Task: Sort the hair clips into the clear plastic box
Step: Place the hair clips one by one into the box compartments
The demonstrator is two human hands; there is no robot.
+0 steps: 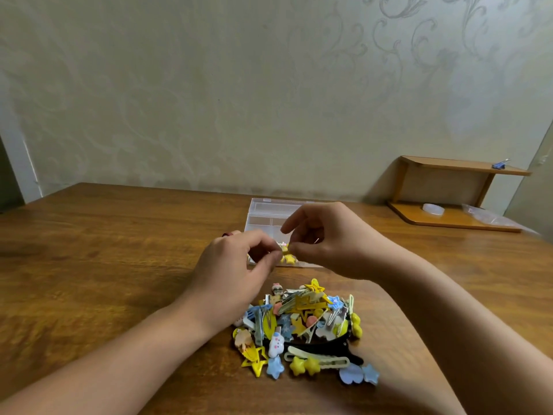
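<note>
Your fingers [270, 259] of both hands pinched one small yellow clip [285, 251] between them, held just above the near edge of the clear plastic box [263, 209]. Left hand [236, 265] curled from the left, right hand [329, 238] from the right, index finger raised. A yellow star clip [289, 259] lay in the box's near compartment. Pile of hair clips [299, 327] sat on the wooden surface [104, 250] between your forearms, near the box. Small wooden shelf [449, 187] stood far right.
</note>
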